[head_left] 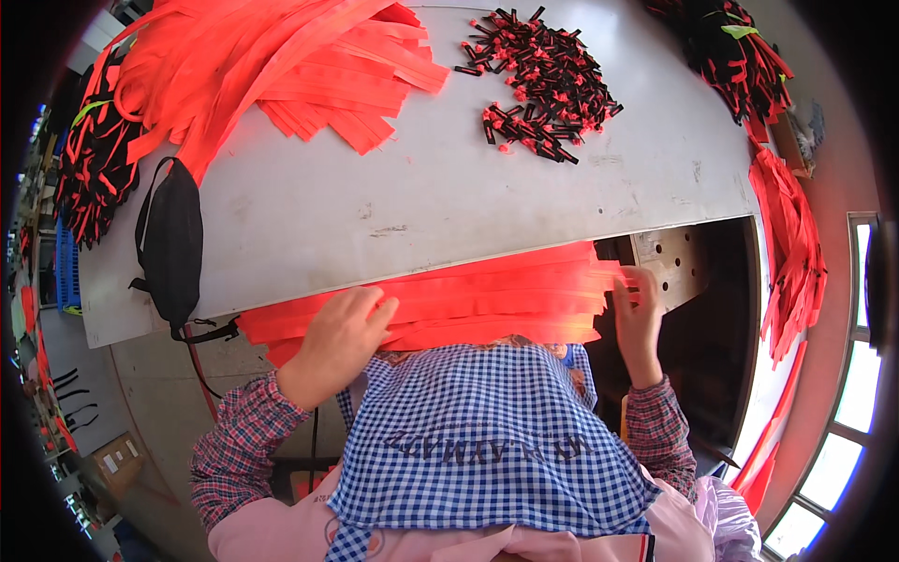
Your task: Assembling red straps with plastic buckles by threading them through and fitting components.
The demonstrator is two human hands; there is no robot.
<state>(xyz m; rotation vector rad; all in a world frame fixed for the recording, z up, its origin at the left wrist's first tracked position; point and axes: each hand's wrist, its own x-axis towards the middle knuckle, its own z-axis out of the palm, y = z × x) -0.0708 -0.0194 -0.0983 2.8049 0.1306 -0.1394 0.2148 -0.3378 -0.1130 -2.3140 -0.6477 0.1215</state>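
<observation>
A stack of bright red zipper strips [468, 298] lies across my lap, just below the table's near edge, the strips running side by side. Over its left part hovers or rests my left hand [339, 339], fingers loosely bent and a little apart; nothing shows in them. At the stack's right end my right hand [641, 318] has thumb and forefinger curled together at a strip end, which looks pinched between them. The other fingers of that hand are bent. My blue checked apron [478, 431] is under the stack's near side.
A heap of red strips [281, 66] covers the far left of the white table [375, 215]. Short black-and-red pieces [552, 80] are piled beside it. A black pouch [173, 244] hangs over the left edge. Red strips [791, 253] hang at the right; a drawer [670, 267] stands below.
</observation>
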